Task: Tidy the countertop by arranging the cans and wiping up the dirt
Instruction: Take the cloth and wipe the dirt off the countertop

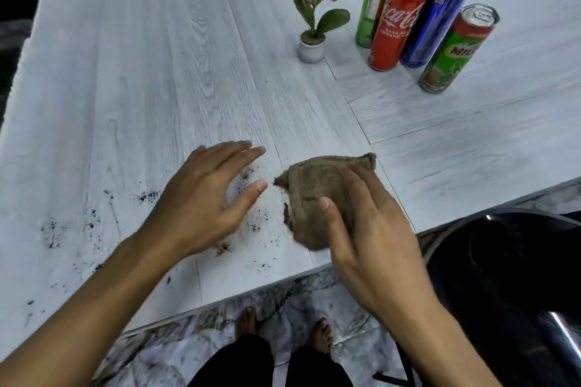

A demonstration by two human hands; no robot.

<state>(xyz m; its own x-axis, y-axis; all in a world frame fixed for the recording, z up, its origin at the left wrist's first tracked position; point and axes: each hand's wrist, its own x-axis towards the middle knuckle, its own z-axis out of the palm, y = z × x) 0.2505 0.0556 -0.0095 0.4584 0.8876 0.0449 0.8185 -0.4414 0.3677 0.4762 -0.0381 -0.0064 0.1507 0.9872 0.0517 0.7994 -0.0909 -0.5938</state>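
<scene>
While flat right hand (pixel 372 231) presses it, left hand (pixel 201 198) splayed: crumpled brown cloth (pixel 314 184)

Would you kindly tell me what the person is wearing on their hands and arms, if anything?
Nothing shows on them. The left hand and right hand are ungloved, with no rings, and the visible thumbnails are short and unpainted. The left forearm and right forearm are bare to the frame's edge: no sleeves, watch or bracelets in view.

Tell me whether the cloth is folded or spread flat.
Folded: the cloth lies as a thick, doubled-over wad with layered edges, under the flat fingers of the right hand.
</scene>
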